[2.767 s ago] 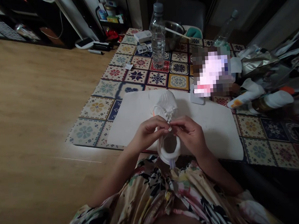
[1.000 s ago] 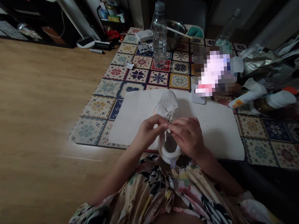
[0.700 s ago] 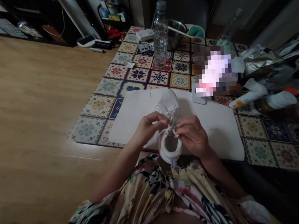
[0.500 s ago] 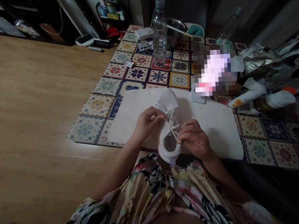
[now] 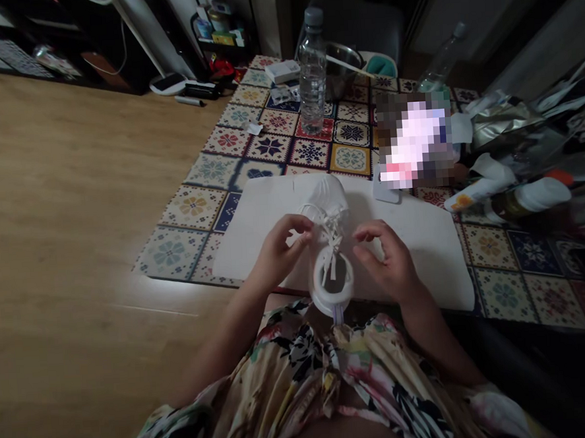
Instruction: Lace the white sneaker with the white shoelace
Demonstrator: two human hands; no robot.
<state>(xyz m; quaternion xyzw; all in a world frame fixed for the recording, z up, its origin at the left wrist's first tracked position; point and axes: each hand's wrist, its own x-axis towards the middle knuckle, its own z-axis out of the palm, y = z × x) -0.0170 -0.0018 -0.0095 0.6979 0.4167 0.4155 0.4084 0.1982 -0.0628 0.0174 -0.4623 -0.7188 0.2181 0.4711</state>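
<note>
White shoe (image 5: 327, 194) sits on a white board (image 5: 422, 237) right in front of the person, toe pointing away and heel opening toward the floral garment (image 5: 302, 370) at the lower edge of the head view. The work in hand looks like lacing at the top of the shoe's throat. The laces (image 5: 331, 227) bunch into a crossing or knot there, and two loose ends hang down over the opening. The left hand (image 5: 275, 256) reaches in from the shoe's left side, wrist low and fingers curled. Its thumb and forefinger appear pinched on a lace loop at that side, though the grip is small and partly hidden. The right hand (image 5: 393, 269) sits just beside the shoe's right side, palm turned inward. Its fingers (image 5: 367, 229) are loosely spread and hold nothing that can be seen, with a gap between them and the laces. By my reading, any further work on the knot calls for a fine fingertip pinch on the dangling ends and an even pull from both sides. The board lies on a patterned mat (image 5: 193, 208), with a water bottle (image 5: 311, 79) well beyond it.
</note>
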